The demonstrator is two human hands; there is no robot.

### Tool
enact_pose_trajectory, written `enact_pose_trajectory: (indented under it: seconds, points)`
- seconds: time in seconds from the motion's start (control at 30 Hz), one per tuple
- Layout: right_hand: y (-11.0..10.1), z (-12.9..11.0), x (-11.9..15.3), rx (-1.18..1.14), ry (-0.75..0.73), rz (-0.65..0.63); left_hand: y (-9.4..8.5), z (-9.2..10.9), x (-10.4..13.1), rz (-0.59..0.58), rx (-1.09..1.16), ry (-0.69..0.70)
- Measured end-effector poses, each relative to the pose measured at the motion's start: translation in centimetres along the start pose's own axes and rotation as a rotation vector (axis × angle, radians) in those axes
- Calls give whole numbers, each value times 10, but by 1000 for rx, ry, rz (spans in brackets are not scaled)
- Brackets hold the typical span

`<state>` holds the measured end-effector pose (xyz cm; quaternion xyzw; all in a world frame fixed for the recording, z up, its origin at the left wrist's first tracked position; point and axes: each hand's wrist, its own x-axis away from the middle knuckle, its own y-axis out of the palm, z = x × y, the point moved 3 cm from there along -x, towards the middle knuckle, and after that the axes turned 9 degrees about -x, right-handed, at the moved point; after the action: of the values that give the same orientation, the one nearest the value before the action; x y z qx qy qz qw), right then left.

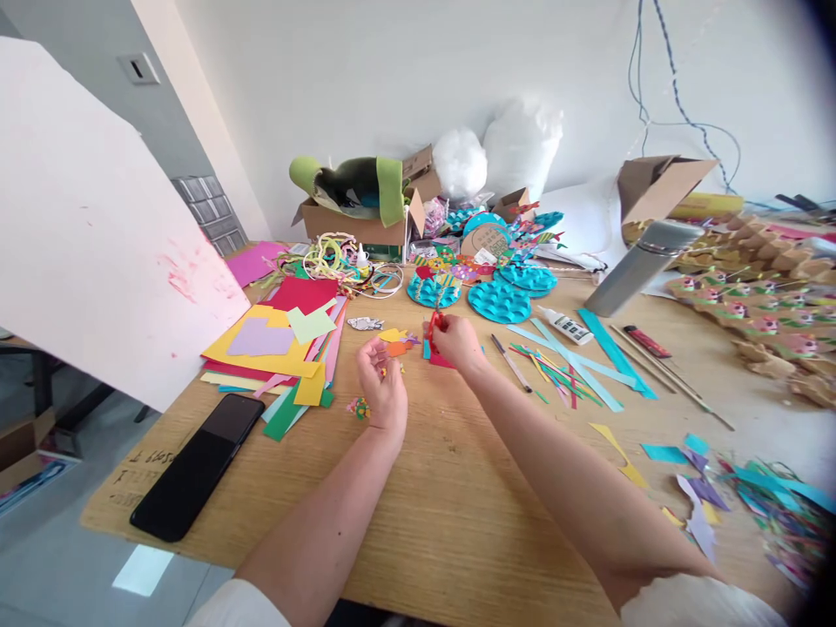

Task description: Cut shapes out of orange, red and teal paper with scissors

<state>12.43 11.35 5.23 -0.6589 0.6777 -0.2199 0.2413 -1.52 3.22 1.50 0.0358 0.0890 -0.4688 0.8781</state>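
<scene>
The right hand (457,340) is clamped on the red handle of what look like scissors (434,326), above the middle of the tabletop (431,514). The left hand (382,383) is half curled, palm turned up, with an orange paper piece (398,348) at its fingertips — whether finger and thumb actually pinch it, I cannot tell.

That piece lies in the gap between the two hands: just right of the left fingertips and to the left of the scissors, apart from them. Its long axis runs roughly sideways, one end toward the scissors, and the left hand is clearly the nearer.

A yellow paper piece (392,334) sits just beyond it, and red paper (442,357) lies below the right hand. Farther off stand blue egg trays (500,305); a pen (510,363) and a glue bottle (565,326) lie to the right — stacked coloured paper (215,344) and a phone (196,466) to the left.
</scene>
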Motion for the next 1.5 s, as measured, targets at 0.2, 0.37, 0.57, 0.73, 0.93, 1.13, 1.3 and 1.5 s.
enact_pose_trajectory:
  seconds: [0.2,0.37,0.57,0.73,0.93,1.13,1.3,1.5]
  points:
    - [-40,28,34,241,-183,-76,4,2,4,-64,8,62]
    - [-40,41,93,359,-349,-246,7,0,5,-113,-22,167]
    - [-53,48,140,469,-491,-270,15,1,14,-361,-320,349]
    - [-65,62,133,383,-484,7,27,8,45,-768,-747,650]
    - [-76,76,130,379,-515,182,26,16,63,-899,-974,838]
    - [-69,80,133,349,-516,25,27,22,65,-794,-1045,932]
    - [-62,80,134,333,-520,-29,27,20,67,-742,-1004,929]
    - [-60,81,136,321,-520,-36,29,19,67,-814,-972,853]
